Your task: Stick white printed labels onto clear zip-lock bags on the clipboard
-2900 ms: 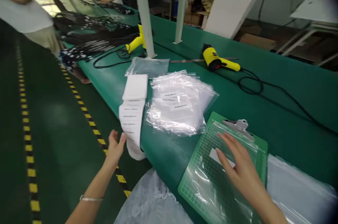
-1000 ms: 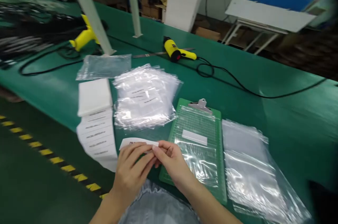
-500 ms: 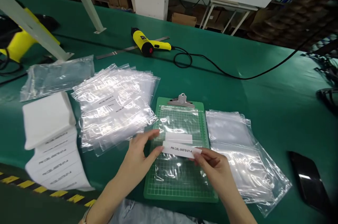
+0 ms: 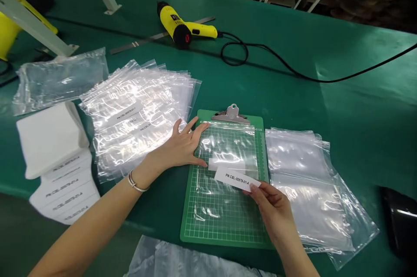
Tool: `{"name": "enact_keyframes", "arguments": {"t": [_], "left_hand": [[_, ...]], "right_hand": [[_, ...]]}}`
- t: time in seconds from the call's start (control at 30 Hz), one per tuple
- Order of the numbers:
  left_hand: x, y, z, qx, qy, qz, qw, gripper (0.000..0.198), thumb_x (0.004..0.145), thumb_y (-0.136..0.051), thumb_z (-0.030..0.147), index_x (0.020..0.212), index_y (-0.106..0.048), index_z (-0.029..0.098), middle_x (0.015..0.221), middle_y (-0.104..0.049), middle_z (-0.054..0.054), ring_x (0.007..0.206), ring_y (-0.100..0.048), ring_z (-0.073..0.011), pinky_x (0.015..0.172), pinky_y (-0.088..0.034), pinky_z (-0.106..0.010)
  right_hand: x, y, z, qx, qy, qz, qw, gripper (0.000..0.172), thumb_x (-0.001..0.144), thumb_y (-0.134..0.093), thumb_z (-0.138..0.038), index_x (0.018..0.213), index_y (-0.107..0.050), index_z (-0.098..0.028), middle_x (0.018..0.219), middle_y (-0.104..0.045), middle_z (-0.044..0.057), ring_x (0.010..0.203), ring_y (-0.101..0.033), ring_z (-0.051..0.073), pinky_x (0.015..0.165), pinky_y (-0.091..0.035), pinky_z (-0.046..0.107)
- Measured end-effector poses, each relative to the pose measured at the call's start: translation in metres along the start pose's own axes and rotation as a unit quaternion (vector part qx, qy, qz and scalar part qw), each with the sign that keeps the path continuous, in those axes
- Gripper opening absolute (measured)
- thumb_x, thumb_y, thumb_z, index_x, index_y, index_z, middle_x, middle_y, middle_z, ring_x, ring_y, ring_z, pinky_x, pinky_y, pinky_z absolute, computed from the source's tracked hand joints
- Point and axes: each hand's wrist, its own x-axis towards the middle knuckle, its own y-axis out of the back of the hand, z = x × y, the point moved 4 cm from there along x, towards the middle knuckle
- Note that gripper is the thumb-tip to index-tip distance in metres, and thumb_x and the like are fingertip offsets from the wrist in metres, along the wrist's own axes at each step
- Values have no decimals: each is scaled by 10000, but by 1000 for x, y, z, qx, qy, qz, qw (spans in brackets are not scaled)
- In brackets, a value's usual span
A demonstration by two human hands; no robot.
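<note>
The right hand [image 4: 273, 209] pinches the light, flimsy paper label [image 4: 233, 179] by its end, while the left hand [image 4: 177, 144], fingers spread apart, presses the slippery zip bag [image 4: 228, 146] on the clipboard [image 4: 187, 229].

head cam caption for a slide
Right hand holds a printed label above a zip bag on a green clipboard, left hand on the bag

Open green bench [image 4: 358, 103] beyond clipboard [image 4: 224, 225]; 2 bag stacks [image 4: 137, 116] flank it.
</note>
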Motion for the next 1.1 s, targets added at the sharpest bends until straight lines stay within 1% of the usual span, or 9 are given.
{"name": "enact_keyframes", "arguments": {"t": [0.17,0.3,0.4,0.53,0.6,0.73,0.8,0.97,1.1], "left_hand": [[0,-1,2,3,2,-42,999,1129,686,-549,696,1414,77,102,1350,-397,-246,1367,53,-321,1015,80,-613],[2,0,4,27,5,-46,999,1127,694,-597,638,1412,87,103,1333,-422,-240,1366,45,-326,1010,93,-614],[4,2,5,36,13,-54,998,1146,683,-626,615,1411,96,103,1378,-360,-244,1366,40,-330,1017,75,-612],[5,5,6,30,20,-69,997,1139,690,-628,601,1413,88,89,1398,-328,-244,1367,26,-336,1019,44,-619],[5,6,6,28,18,-71,997,1136,687,-626,602,1418,80,95,1426,-279,-234,1365,22,-348,1016,42,-624],[6,4,4,24,8,-77,997,1026,707,-589,611,1438,-12,179,1507,-60,-123,1357,43,-376,1011,76,-633],[7,2,3,23,8,-86,996,991,717,-567,623,1440,-40,198,1510,-19,-91,1355,51,-380,1011,92,-632],[7,3,3,33,16,-107,994,1019,714,-536,660,1439,-3,182,1507,32,-83,1352,73,-381,1014,95,-626],[7,5,6,49,12,-142,989,1092,681,-552,685,1433,46,166,1498,90,-85,1346,104,-385,1012,76,-638]], "right_hand": [[-1,3,-2,-10,1,25,1000,287,605,-768,-439,772,-738,-208,764,-727,80,768,-673,260,781,-534,401],[-2,2,-7,33,1,47,998,287,579,-784,-438,754,-733,-217,777,-730,75,729,-678,251,766,-553,428],[-2,1,-10,56,-5,47,997,255,579,-790,-419,738,-732,-227,780,-732,63,725,-678,233,764,-560,406],[-2,0,-11,60,-9,26,998,230,598,-785,-402,728,-734,-220,789,-731,61,765,-676,229,797,-550,395],[-3,0,-11,58,-8,14,998,216,617,-776,-396,739,-736,-223,799,-732,59,770,-675,224,805,-547,393],[-4,1,-10,52,-9,-4,999,214,642,-764,-384,777,-737,-221,819,-733,69,774,-675,229,803,-547,403],[-3,1,-10,56,-8,-8,998,208,649,-761,-377,791,-737,-227,832,-733,67,795,-674,230,808,-546,399],[-2,2,-9,63,-8,-5,998,193,647,-766,-364,789,-737,-236,837,-735,52,800,-677,219,807,-552,379],[-2,2,-9,63,-13,5,998,179,620,-786,-359,747,-737,-243,812,-737,36,794,-678,208,793,-560,346]]}}
